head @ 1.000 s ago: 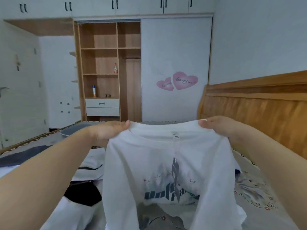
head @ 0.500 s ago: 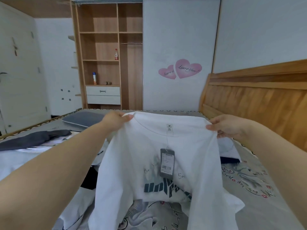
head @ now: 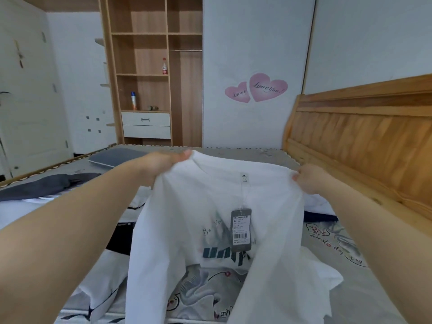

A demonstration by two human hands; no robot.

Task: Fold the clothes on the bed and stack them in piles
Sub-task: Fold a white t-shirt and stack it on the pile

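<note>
My left hand (head: 163, 165) pinches one shoulder of white T-shirt (head: 210, 218), my right hand (head: 311, 178) pinches other shoulder; both raised, shirt stretched between them, hem trailing onto bed (head: 339, 249) below. Price tag (head: 241, 229) dangles from collar, between hands and lower. Step, as I judge: spreading shirt before first fold. Next calls for laying it flat on bare patch of bed under hands, tag tucked in. Beyond left hand: dark garment (head: 46, 187), other loose clothes unfolded.
</note>
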